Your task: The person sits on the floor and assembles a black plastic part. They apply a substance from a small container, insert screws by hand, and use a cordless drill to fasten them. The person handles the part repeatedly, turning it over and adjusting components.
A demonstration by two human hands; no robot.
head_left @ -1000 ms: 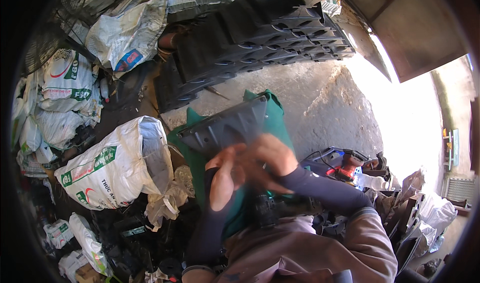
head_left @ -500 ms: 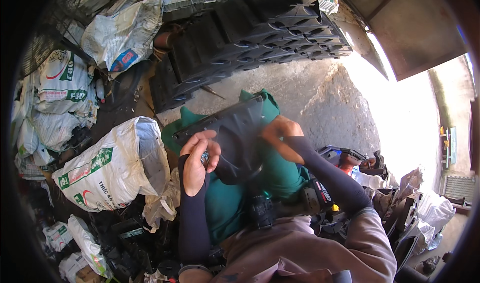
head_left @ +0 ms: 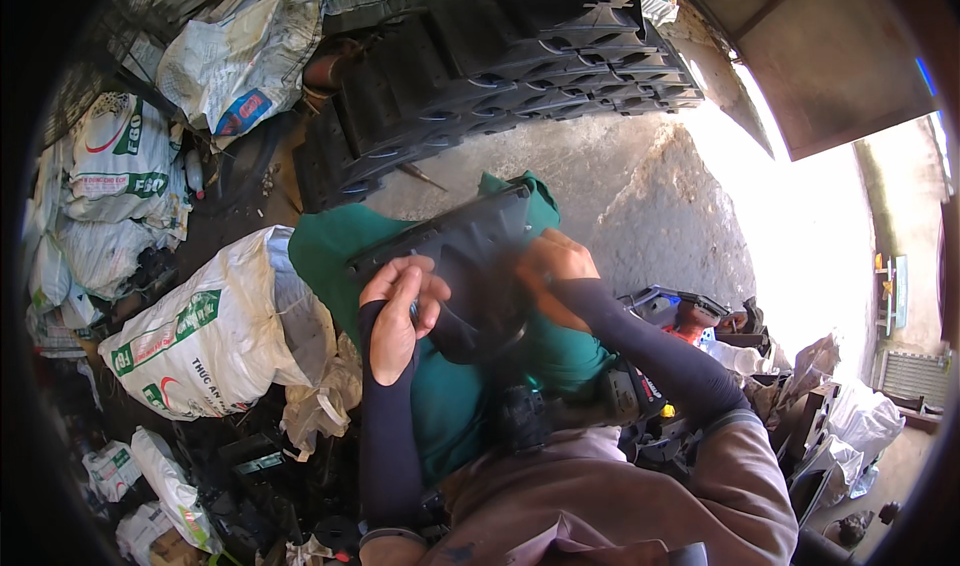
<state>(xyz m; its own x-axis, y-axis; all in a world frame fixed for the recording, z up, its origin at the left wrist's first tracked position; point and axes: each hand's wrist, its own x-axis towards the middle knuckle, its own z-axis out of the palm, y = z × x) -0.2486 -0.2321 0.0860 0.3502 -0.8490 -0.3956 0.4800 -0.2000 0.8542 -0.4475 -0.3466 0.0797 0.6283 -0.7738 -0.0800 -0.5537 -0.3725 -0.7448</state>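
A black moulded plastic part (head_left: 480,246) with a round recess lies tilted across my green-trousered lap. My left hand (head_left: 402,311) is over its left side, palm up, with fingers curled round something small and shiny, too small to make out. At the part's right edge is my right hand (head_left: 558,266), its fingers drawn together. Its fingertips are smeared by motion, and whatever they pinch is hidden.
Stacked black plastic parts (head_left: 480,66) form a long row ahead. An open white sack (head_left: 200,336) lies at my left, with more sacks (head_left: 120,166) beyond it. By my right thigh are a red-and-black power tool (head_left: 695,318) and a battery pack (head_left: 632,391).
My left knee has swung outward to the left. The right hand has shifted slightly at the part's right edge; the left hand stays curled in nearly the same place.
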